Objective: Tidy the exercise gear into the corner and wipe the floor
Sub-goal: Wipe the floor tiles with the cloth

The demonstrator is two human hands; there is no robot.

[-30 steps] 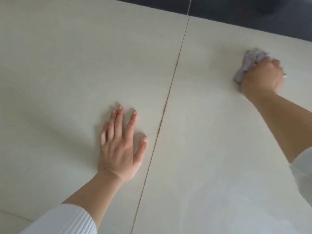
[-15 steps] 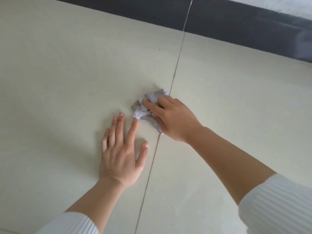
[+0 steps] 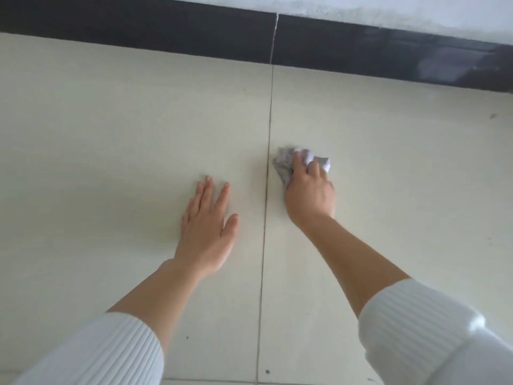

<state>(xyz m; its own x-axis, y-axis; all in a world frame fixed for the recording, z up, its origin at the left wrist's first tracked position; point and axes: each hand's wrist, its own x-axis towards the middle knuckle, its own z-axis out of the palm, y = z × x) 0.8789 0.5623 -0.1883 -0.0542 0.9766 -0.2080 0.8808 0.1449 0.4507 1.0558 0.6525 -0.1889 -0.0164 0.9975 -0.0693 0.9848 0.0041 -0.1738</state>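
While the crumpled grey-white cloth [image 3: 283,166] is lying bunched on the pale floor [image 3: 111,134], just on the 3 o'clock side of the grout line [image 3: 268,190], the right hand [image 3: 309,195] is bearing down on it from 6 o'clock. Its fingers [image 3: 298,162] are curling over the wad and gripping it, so the cloth is showing only at the hand's 11 and 1 o'clock edges. The wad has no clear long axis; it is bulging slightly wider from 9 to 3 o'clock than from 12 to 6.

From the cloth, the left hand [image 3: 206,229] is sitting at about 8 o'clock, across the grout line and well apart from the wad. It is resting flat on the floor with straight fingers [image 3: 223,195] pointing to 12 o'clock and the thumb spread toward 2, holding nothing and seemingly propping the body.

The right hand is clearly the nearer one, so I judge that it is doing the wiping. The grout line is running from 12 to 6 o'clock beside it, and the dark skirting [image 3: 166,37] is crossing the view at 12 o'clock, with bare floor between it and the cloth. A stroke toward 12 would be taking the wad to that skirting; one toward 9 would be crossing the joint. Small dark specks are showing at 6 o'clock by the joint [image 3: 267,371] and far out at 2 o'clock [image 3: 493,116]. No exercise gear is appearing in view.
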